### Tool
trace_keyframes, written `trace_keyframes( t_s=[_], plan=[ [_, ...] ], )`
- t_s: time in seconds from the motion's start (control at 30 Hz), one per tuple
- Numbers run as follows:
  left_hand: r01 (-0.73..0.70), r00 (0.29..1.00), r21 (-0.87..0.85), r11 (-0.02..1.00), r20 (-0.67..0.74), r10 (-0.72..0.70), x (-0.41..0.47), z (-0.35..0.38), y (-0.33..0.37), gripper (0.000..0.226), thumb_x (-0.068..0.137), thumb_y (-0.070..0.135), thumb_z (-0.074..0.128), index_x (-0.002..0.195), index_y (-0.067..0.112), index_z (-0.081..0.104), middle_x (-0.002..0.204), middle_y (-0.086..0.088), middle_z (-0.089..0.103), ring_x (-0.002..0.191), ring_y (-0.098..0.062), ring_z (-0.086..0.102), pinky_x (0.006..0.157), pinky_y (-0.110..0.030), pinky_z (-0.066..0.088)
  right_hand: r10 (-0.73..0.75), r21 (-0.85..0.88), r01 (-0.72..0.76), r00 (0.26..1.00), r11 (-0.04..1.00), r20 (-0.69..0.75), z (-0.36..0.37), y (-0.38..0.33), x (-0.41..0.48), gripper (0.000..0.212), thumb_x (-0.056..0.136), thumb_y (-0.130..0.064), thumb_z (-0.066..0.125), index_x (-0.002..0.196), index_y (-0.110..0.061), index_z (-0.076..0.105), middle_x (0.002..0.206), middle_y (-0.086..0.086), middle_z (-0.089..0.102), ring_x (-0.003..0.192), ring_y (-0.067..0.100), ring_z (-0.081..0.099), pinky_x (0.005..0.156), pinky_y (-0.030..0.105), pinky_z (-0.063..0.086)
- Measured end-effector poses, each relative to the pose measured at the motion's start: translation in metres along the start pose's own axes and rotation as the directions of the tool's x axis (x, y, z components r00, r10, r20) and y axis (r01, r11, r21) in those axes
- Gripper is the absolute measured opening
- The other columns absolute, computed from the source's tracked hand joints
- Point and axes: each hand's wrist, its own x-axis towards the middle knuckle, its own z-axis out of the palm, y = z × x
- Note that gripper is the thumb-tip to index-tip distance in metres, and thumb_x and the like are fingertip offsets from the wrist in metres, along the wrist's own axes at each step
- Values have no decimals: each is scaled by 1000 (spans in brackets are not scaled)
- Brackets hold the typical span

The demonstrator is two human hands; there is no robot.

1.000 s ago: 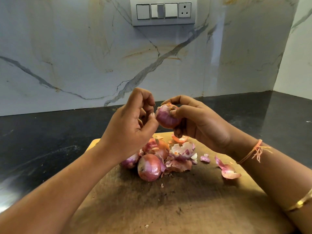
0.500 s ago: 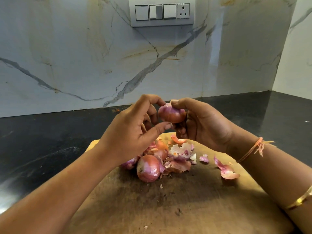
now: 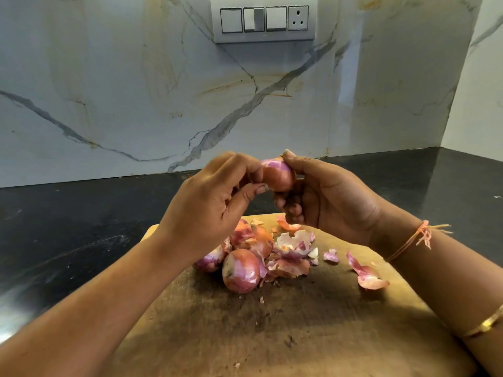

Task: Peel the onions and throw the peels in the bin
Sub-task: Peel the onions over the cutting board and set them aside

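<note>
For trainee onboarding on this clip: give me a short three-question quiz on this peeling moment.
1. True or false: the onion held by the left hand and right hand rests on the cutting board.
2. Where do the loose peels lie? A) on the cutting board B) on the black counter C) in a bin
3. Fill in: the rightmost slot of the wall plate is a power ____.
Key: 1 false; 2 A; 3 socket.

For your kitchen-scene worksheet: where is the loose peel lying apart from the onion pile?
In the head view, the peel lies on the wooden board, right of the onion pile, beside the right wrist.
</note>
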Motion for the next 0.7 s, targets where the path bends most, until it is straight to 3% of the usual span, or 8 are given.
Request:
trace_keyframes(
  t_s=[0.1,0.23,0.37,0.57,0.7],
  plan=[
    [38,999,-8,999,7,-38,0,1,-1,15,91,33,50,101,24,44,89,11,51,71,-6,47,61,-10,42,8,30,-7,1000,1000,-8,-1,-1,0,38,89,-40,48,102,-6,57,67,7,59,53,11,46,52,20,42],
    [156,987,-52,986,46,-153,0,1,-1,35,89,45,45,119,29,39,90,20,52,70,-7,58,55,-26,51,-3,32,4,1000,999,-28,0,0,0,35,95,-35,44,110,-5,55,72,9,62,56,11,52,55,20,47],
    [193,980,-106,975,69,-187,-1,2,3,37,93,37,47,129,28,46,99,25,55,77,-5,62,59,-32,56,-25,-14,24,1000,1000,-17,-1,0,0,39,93,-37,46,118,-7,52,74,10,63,56,12,51,55,21,46],
    [321,947,-217,922,81,-310,1,1,11,41,87,26,49,128,27,53,96,20,63,80,-8,65,68,-24,55,-51,-111,56,998,992,48,2,3,1,35,82,-42,51,98,-12,57,70,10,61,55,16,49,53,23,42],
    [405,914,-306,862,130,-384,1,0,13,46,82,35,55,127,23,56,102,17,66,92,0,65,75,-14,53,-59,-169,68,997,983,56,2,3,1,52,79,-45,53,114,-6,53,72,14,62,53,17,50,52,24,43]
  ],
)
